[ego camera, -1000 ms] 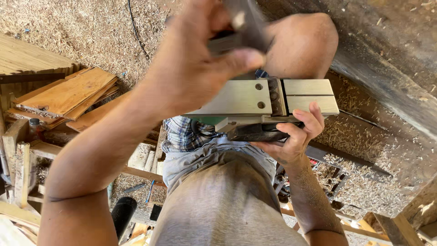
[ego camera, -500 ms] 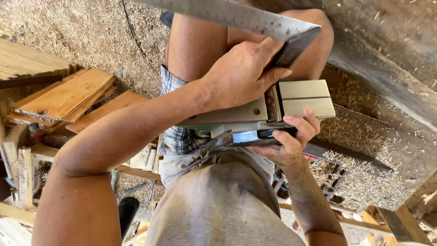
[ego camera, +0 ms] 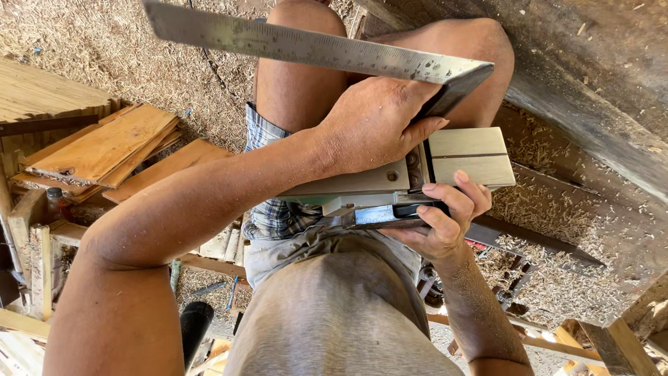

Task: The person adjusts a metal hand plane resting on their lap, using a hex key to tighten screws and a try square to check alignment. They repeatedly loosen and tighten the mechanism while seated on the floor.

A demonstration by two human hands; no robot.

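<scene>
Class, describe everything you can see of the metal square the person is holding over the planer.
The metal square has a long, flat, grey steel blade marked with ruler graduations along its edges and speckled with small dark spots. The blade runs from the upper left down to the right, where it meets a dark, thicker stock, mostly hidden. The left hand grips that stock end, thumb alongside. The square is held tilted in the air above the upturned electric planer, whose pale sole faces the camera; contact with the sole cannot be made out.

We're looking at the floor [ego camera: 104,42], and it's lying thick with sawdust and shavings. Flat wooden boards [ego camera: 104,150] are sitting stacked on it at the left, and a dark cable [ego camera: 216,76] is snaking across the shavings just beside them.
</scene>
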